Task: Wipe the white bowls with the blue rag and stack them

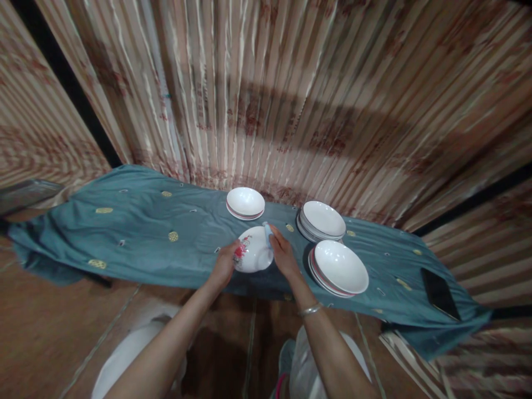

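My left hand (225, 263) is closed on the near left edge of a white bowl (253, 259) with a red flower print. The bowl is tilted, its printed outer side and foot ring facing me, above the front of the table. My right hand (282, 252) is closed on a small pale blue piece (267, 230), perhaps a cloth, against the bowl's right rim. Just behind is a short stack of white bowls (245, 201). To the right stand two taller stacks, the rear bowls (323, 220) and the front bowls (341, 267).
A teal cloth with yellow prints (141, 233) covers the long narrow table. A black phone (439, 293) lies near its right end. Patterned curtains (266, 100) hang right behind, and dark poles (70, 83) rise at the sides. A metal tray-like object (29, 194) sits far left.
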Demonstrator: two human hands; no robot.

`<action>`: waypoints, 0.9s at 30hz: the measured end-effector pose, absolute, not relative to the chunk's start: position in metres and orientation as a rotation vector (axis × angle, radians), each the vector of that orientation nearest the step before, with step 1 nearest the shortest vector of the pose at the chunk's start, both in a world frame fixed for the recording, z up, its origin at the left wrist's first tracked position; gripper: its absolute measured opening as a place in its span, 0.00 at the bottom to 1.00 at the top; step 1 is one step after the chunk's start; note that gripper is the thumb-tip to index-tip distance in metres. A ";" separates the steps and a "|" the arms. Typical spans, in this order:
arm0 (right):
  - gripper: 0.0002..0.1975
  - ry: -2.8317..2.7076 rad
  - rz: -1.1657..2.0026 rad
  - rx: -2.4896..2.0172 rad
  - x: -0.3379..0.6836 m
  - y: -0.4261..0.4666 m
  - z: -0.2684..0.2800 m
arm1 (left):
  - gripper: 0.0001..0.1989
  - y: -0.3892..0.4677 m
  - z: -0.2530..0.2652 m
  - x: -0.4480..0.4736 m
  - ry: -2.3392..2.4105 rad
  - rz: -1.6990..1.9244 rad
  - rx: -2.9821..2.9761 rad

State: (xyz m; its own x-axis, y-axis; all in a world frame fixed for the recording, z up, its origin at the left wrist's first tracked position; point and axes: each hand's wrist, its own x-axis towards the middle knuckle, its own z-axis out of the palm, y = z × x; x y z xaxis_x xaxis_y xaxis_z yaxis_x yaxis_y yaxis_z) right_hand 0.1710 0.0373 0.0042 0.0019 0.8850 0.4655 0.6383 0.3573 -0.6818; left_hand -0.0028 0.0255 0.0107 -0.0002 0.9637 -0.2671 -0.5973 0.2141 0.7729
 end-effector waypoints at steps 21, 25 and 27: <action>0.19 -1.982 0.254 -1.212 0.142 0.025 0.045 | 0.14 0.030 -0.002 0.001 0.908 1.291 0.794; 0.19 -1.748 0.472 -1.222 0.153 0.033 0.033 | 0.15 0.030 -0.004 0.000 0.918 1.287 0.733; 0.20 -1.616 0.547 -1.248 0.157 0.036 0.023 | 0.16 0.030 -0.005 -0.001 0.936 1.299 0.720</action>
